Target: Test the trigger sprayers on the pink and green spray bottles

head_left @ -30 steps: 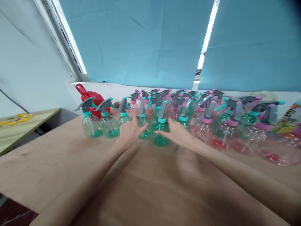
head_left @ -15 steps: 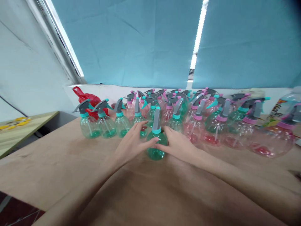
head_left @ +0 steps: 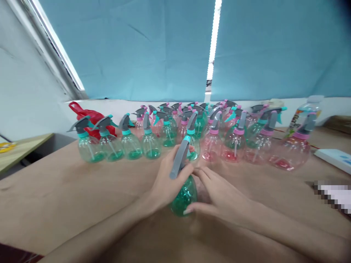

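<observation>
A green spray bottle [head_left: 184, 197] with a grey and turquoise trigger head is between my two hands, tilted slightly to the right. My left hand [head_left: 171, 173] is closed around its neck, just under the spray head. Against the right side of the bottle's round body lies my right hand [head_left: 216, 193], with its thumb across the lower front and its fingers curled behind. Just beyond my hands stands a row of green spray bottles [head_left: 133, 144] on the left and pink spray bottles [head_left: 211, 144] on the right.
More spray bottles crowd behind the front row on the brown table [head_left: 82, 204]. A red plastic bag [head_left: 91, 116] lies at the back left. At the right are a labelled clear bottle [head_left: 304, 113], a white box [head_left: 334, 157] and a blurred-out rectangle. Blue curtain [head_left: 137, 47] hangs behind.
The green spray bottle has come nearer to me, away from the row, and is now tilted. My left hand has moved up to its neck; my right hand grips lower down. The view has shifted right.
</observation>
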Demonstrator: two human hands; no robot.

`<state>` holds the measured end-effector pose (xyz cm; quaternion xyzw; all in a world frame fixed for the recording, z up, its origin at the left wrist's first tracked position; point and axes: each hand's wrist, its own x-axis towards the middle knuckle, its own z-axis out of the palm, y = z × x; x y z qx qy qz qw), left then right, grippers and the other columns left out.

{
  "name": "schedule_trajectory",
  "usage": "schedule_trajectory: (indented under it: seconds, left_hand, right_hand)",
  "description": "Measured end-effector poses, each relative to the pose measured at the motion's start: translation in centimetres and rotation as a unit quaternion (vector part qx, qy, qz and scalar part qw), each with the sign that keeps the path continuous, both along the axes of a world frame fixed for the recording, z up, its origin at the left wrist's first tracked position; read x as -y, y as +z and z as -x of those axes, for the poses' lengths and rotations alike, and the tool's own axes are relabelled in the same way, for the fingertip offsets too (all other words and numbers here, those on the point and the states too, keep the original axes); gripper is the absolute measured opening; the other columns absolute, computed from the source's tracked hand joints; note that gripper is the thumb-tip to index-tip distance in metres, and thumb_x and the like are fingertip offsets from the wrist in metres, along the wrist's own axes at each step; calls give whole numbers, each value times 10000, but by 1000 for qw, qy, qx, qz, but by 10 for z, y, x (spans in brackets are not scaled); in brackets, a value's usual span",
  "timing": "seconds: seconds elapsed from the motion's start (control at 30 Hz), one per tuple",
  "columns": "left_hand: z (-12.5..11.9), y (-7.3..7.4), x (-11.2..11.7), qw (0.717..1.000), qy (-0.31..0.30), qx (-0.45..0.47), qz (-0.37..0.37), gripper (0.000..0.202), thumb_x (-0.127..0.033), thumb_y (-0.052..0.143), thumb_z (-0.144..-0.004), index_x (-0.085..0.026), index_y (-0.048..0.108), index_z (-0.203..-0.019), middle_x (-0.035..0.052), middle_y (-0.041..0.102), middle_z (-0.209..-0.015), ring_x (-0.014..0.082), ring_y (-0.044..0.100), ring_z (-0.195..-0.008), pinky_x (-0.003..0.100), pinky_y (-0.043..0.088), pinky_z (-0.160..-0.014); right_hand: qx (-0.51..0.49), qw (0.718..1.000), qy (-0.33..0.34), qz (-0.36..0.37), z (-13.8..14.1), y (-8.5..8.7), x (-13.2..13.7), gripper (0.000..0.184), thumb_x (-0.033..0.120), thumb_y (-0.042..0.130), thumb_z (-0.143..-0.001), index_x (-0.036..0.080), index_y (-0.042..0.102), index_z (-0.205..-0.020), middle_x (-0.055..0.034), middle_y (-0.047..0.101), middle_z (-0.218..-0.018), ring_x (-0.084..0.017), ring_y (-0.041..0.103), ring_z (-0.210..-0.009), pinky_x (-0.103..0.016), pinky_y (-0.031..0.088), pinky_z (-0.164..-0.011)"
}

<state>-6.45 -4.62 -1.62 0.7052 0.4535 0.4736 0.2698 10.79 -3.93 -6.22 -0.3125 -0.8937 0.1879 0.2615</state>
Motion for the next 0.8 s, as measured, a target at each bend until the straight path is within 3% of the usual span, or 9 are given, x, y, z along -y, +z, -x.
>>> schedule_trajectory:
  seconds: [0.23, 0.37, 0.63, 0.73, 0.8]
  left_hand:
    - [-17, 6, -6, 1000, -26, 5, 16, 185, -211, 508, -753, -201, 575, -925, 1, 584, -805, 188, 598, -774, 373, 517, -766]
    - [-26, 5, -15, 999, -39, 8, 25, 68, -203, 492, -725, -209, 524, -785, -19, 537, -690, 187, 585, -737, 358, 514, -725]
    - [-43, 3, -28, 997, -69, 6, 31, 184, -153, 476, -717, -197, 574, -865, -17, 563, -740, 148, 540, -665, 295, 461, -651]
    - [-44, 5, -30, 998, -67, -7, 18, 135, -153, 473, -719, -202, 556, -815, -52, 500, -653, 119, 435, -569, 269, 390, -573]
    - [-43, 6, -30, 997, -73, -8, 18, 190, -150, 465, -722, -206, 562, -875, -68, 457, -625, 116, 381, -547, 266, 357, -555]
  right_hand:
    - [79, 994, -69, 39, -71, -47, -22, 715, 636, 549, -882, 157, 455, -1405, -184, 464, -1470, -350, 437, -1343, -556, 377, -1089]
    - [97, 990, -93, 38, -93, -67, -30, 760, 653, 549, -872, 187, 429, -1461, -154, 367, -1546, -359, 320, -1417, -581, 310, -1128]
    - [98, 989, -104, 31, -93, -70, -27, 730, 630, 549, -888, 209, 424, -1471, -114, 350, -1547, -335, 282, -1433, -579, 261, -1152]
    - [98, 990, -97, 32, -95, -68, -27, 723, 627, 537, -898, 220, 403, -1481, -99, 341, -1550, -320, 284, -1435, -572, 253, -1158]
    - [103, 990, -91, 33, -97, -68, -28, 733, 626, 530, -902, 217, 377, -1492, -92, 323, -1560, -309, 269, -1442, -561, 247, -1164]
